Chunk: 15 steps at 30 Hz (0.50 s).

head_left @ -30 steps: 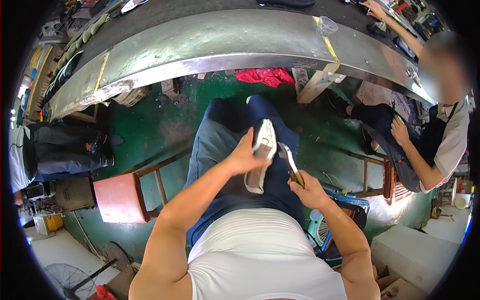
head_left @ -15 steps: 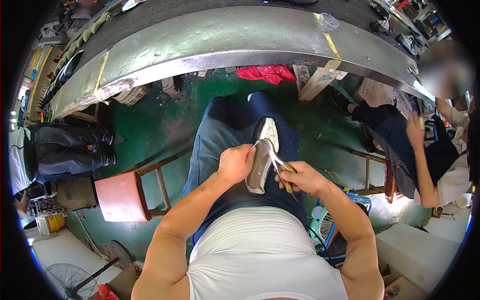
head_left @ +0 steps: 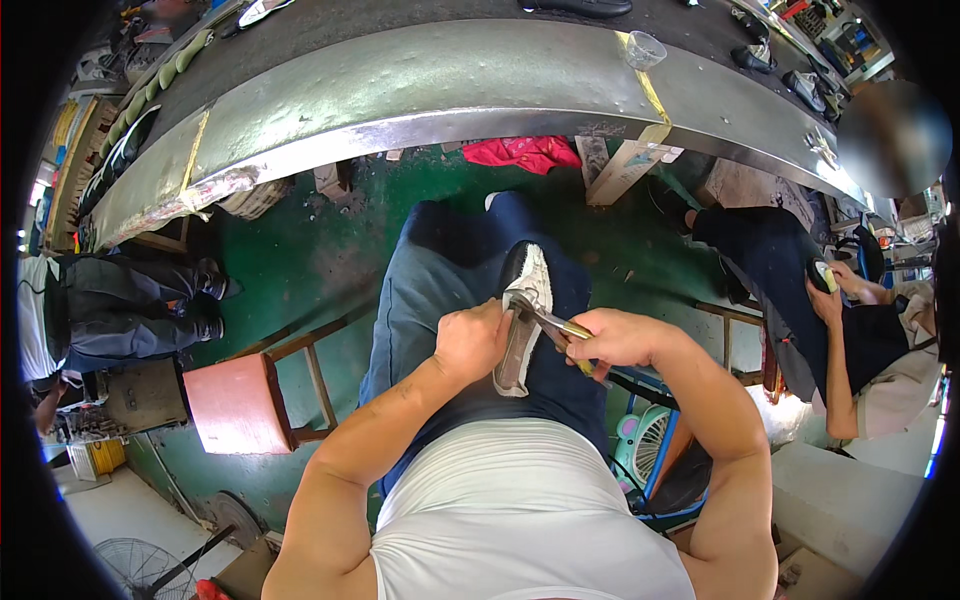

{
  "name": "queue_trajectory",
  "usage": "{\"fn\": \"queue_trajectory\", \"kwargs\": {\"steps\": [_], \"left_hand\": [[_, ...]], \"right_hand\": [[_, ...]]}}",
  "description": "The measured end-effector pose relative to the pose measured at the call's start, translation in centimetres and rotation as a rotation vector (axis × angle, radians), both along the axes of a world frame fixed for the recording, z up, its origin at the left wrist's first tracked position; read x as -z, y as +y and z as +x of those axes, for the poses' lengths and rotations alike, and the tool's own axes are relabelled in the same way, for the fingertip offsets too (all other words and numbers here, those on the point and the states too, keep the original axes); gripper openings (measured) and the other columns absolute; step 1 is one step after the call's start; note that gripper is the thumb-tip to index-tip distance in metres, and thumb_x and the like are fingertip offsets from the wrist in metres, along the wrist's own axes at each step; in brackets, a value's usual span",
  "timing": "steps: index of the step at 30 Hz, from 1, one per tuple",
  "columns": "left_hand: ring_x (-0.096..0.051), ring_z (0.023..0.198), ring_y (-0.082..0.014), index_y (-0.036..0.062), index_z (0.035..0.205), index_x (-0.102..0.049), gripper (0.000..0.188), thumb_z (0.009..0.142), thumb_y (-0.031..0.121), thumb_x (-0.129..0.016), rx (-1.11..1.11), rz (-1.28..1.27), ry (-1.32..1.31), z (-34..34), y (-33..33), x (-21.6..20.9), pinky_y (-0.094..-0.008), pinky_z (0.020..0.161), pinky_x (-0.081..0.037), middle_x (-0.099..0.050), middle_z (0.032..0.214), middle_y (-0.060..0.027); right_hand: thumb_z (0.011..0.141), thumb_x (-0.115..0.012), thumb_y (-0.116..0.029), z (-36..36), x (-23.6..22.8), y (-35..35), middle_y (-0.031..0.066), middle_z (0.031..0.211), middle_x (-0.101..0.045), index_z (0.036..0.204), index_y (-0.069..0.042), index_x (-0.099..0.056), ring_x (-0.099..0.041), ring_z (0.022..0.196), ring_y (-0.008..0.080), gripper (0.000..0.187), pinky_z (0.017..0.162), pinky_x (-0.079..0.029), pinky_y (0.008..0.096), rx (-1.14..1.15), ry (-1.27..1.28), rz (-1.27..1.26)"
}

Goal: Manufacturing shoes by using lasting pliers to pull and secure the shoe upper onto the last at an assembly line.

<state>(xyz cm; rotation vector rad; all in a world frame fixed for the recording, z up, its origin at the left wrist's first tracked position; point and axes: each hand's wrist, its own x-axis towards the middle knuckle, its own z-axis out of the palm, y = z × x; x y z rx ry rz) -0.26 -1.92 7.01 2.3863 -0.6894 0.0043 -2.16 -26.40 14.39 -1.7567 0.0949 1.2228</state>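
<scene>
A dark shoe [head_left: 513, 362] lies bottom-up across my lap, its toe pointing away from me. A whitish, ruffled edge runs round its far end, and the middle of its bottom is brown. My left hand [head_left: 470, 342] is closed at the shoe's left side, the fingertips by the tool's head and partly hidden. In my right hand [head_left: 617, 338] are metal pliers [head_left: 548, 318] with yellowish handles. Their jaws rest against the bottom of the shoe near its middle, close to my left fingers. Whether the jaws pinch any material cannot be made out.
A long metal-edged bench [head_left: 400, 85] spans the far side, with a clear plastic cup [head_left: 645, 50] on it. A reddish stool [head_left: 240, 403] stands left, a small green fan [head_left: 645, 445] right. Seated at right, a person's hand [head_left: 828, 306] holds a shoe. Another person stands at left.
The pliers have turned flatter, their head now pressed nearer my left fingers. My right hand has risen slightly and shifted right. The co-worker at right now holds a shoe lower down.
</scene>
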Motion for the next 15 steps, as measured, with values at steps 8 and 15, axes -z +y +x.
{"fn": "queue_trajectory", "kwargs": {"steps": [8,15], "left_hand": [[-0.066,0.067,-0.0345,0.0056,0.08,-0.06,0.017,0.092,0.017,-0.061,0.036,0.017,0.009,0.5,-0.2,-0.1,-0.0447,0.058,-0.052,-0.065,0.072,-0.0127],[-0.065,0.101,-0.0327,0.001,0.107,-0.066,0.042,0.105,0.035,-0.041,-0.32,-0.412,0.582,2.6,0.0,3.5,-0.0404,0.088,-0.05,-0.068,0.104,-0.0203]], "right_hand": [[0.094,-0.061,-0.021,0.7,0.2,-0.8,0.0073,0.09,-0.063,0.103,-0.001,-0.06,-0.064,0.079,0.0161,0.022,0.07,-0.056,0.034,-0.058,-0.013,-0.035],[0.097,-0.058,-0.027,3.6,-1.8,0.8,0.0209,0.092,-0.067,0.102,0.005,-0.06,-0.067,0.082,0.0351,0.032,0.074,-0.053,0.0448,-0.495,-0.33,-0.355]]}}
